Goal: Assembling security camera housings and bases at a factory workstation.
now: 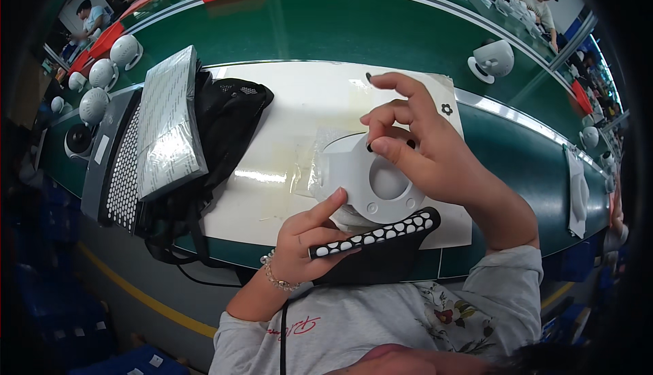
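A white rounded plastic housing with a ring-shaped base and small round recesses sits in front of me. My left hand is closed on a black sheet with white round dots, held edge-on between its fingers. Its index fingertip touches the housing's near left side. Over the housing's right side, my right hand pinches a small black round pad between thumb and finger. A second black dot shows at the tip of a raised finger. Another black pad appears on the housing, partly behind the hand.
Beneath the housing lie a clear plastic bag and a white board. At left, a silvery wrapped pack rests on a dotted sheet and a black bag. White camera units stand along the green bench; other people work beyond.
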A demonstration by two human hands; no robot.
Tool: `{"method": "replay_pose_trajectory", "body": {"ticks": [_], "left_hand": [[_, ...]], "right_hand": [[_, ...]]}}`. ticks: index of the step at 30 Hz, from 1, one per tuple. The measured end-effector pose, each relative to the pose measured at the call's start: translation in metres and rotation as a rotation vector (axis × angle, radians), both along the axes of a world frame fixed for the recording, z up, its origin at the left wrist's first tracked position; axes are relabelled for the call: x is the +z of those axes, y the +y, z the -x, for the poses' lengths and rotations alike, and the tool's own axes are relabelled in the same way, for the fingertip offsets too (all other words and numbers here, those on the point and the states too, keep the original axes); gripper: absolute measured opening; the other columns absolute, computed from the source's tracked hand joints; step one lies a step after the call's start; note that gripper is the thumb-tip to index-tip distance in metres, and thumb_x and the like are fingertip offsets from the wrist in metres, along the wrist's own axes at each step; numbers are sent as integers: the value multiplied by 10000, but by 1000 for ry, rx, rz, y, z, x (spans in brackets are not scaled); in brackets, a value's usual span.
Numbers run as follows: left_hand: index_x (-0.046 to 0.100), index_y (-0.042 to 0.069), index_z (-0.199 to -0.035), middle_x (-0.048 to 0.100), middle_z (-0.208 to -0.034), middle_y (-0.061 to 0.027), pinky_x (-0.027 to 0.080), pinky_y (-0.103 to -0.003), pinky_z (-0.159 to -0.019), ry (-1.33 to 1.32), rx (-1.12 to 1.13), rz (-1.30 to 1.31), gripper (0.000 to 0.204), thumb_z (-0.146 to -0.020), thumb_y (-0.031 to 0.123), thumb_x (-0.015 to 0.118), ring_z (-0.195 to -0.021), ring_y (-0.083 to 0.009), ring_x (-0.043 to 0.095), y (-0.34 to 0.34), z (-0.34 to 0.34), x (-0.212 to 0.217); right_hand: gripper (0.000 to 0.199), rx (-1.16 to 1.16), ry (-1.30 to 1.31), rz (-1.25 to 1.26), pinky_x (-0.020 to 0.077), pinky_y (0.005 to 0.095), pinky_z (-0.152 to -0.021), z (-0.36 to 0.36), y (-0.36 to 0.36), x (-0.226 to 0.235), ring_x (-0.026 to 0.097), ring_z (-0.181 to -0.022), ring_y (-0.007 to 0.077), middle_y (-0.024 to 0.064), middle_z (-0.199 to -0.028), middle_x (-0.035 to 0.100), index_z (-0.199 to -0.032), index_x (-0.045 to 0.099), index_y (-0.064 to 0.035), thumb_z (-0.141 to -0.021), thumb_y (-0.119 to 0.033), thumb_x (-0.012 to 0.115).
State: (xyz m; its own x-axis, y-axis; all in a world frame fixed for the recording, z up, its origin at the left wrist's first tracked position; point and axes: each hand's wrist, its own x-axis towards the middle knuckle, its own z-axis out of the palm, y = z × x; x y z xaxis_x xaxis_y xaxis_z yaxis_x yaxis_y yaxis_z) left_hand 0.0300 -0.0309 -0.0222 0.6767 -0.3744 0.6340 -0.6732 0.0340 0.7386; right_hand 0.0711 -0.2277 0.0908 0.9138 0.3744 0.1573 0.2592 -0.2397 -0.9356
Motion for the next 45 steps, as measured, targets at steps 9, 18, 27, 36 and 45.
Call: {"method": "replay_pose_trajectory", "body": {"ticks": [9,18,27,36,45], "left_hand": [[583,42,-765,462,-1221,-205,456,-230,-552,2,-8,4,281,-543,6,750,-582,-149,584,0,-1,1],[574,30,-748,445,-1227,-228,468,-226,-565,9,-41,30,258,-557,4,746,-596,-149,601,0,-1,3],[580,16,-733,433,-1232,-242,467,-228,-561,24,-78,50,234,-567,8,745,-584,-138,597,1,0,4],[582,5,-726,470,-1204,-220,464,-242,-573,53,-45,32,209,-578,0,729,-588,-148,592,2,-1,1],[585,3,-725,470,-1206,-216,458,-242,-559,39,-30,22,210,-577,6,733,-584,-152,589,1,-1,5]], "right_hand": [[492,-8,-491,357,412,354,-847,9,-13,-19,502,-1035,202,73,-944,557,-1223,321,-54,-782,29,523],[261,-27,-457,158,215,410,-1009,30,-14,-11,312,-1236,347,179,-1240,425,-997,512,-62,-751,-8,580],[68,104,-350,549,89,474,-1023,38,-4,-11,68,-1312,364,181,-1406,162,-761,529,-87,-762,-97,596],[163,90,-533,603,88,485,-1011,46,-13,-12,182,-1289,352,171,-1360,289,-860,627,-113,-808,-257,568],[238,-48,-871,711,179,471,-994,70,-13,-15,370,-1192,323,75,-1194,502,-837,642,-151,-667,-311,691]]}}
